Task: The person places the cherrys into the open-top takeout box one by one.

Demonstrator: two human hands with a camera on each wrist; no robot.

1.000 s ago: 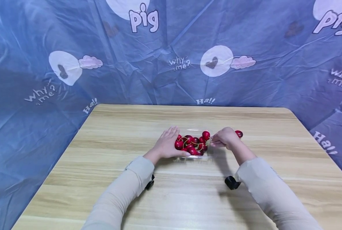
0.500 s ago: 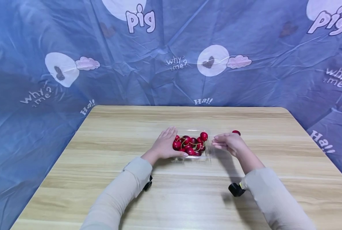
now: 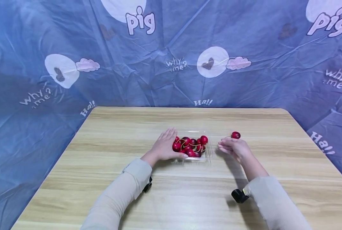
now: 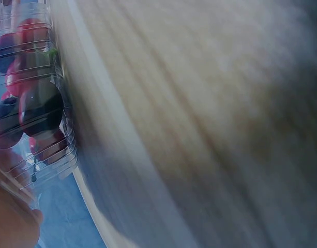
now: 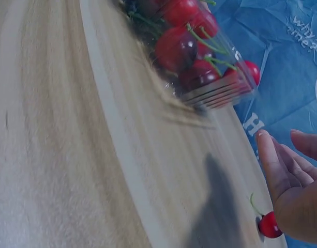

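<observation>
A clear plastic box (image 3: 209, 154) full of red cherries (image 3: 189, 152) sits near the table's middle. My left hand (image 3: 165, 147) grips the box's left end, fingers along the far side and thumb along the near rim. The left wrist view shows part of that hand (image 4: 13, 219) against the clear wall. To the right of the box, my right hand (image 3: 236, 149) hovers with nothing in it, fingers fairly straight and the thumb apart in the right wrist view. A loose cherry (image 3: 235, 135) with a green stem lies on the table just beyond that hand.
The wooden table (image 3: 116, 127) ends at a blue printed cloth (image 3: 148, 80) that hangs behind it and at both sides. A small black device (image 3: 239, 195) is at the right wrist, and another black device (image 3: 148, 185) is at the left.
My right hand has drawn away from the box's right end, moving right and nearer to me. The loose cherry behind it now shows more fully. The left hand keeps its place on the box.
</observation>
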